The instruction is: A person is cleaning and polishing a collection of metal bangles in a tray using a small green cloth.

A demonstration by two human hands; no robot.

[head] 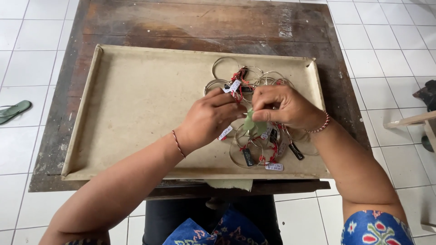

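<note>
Far left: a green sandal (13, 111) lies on the white tiled floor (27, 54), apart from the table.

Centre: a dark, worn wooden table (204, 22) carries a shallow beige tray (136, 100) with raised edges. A scrap of pale green cloth (229, 183) hangs from under the tray's near edge.

Left hand (211, 119): over the tray, right of its middle, fingers curled inward and closed toward the right hand. A thin red cord circles its wrist. What the fingertips pinch cannot be told; they are hidden behind the knuckles, at the edge of a small green piece (250, 122).

Between the hands: the small green piece, soft and leaf-shaped, sits just below both sets of fingertips.

Right hand (284, 108): thumb and forefinger closed in a pinch on the top of the green piece; remaining fingers folded. A red and white bracelet (320, 125) sits on its wrist.

Under and around both hands: a heap of thin metal bangles (247, 79) on the tray's right half, tied with red thread and carrying small white and black tags (274, 167). Some rings lie behind the hands, others in front toward the near edge.

Far right: part of a pale wooden frame (415, 120) stands on the floor.
</note>
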